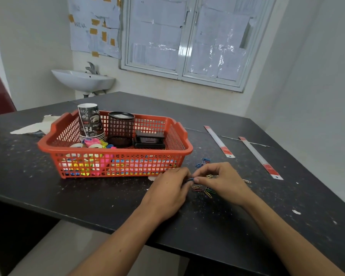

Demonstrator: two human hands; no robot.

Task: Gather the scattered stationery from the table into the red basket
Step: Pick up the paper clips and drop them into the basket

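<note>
The red basket [175, 134] stands on the black table [88, 192], holding stacked paper cups [90, 121], a black mesh pen holder [121, 129], a black stapler [149, 140] and colourful tape rolls [92, 145]. Just right of its front corner, coloured paper clips [207, 191] lie scattered, with a blue cluster [203, 162] further back. My left hand [168, 191] and my right hand [222, 181] meet over the clips. Both pinch a small bunch of clips [191, 179] between their fingertips. Some clips are hidden under my right hand.
Two long rulers with red ends [219, 141] [260, 157] lie to the right of the basket. A torn patch of the table's surface [36, 125] shows pale at the back left. A wash basin [84, 79] hangs on the far wall. The table's near edge runs below my forearms.
</note>
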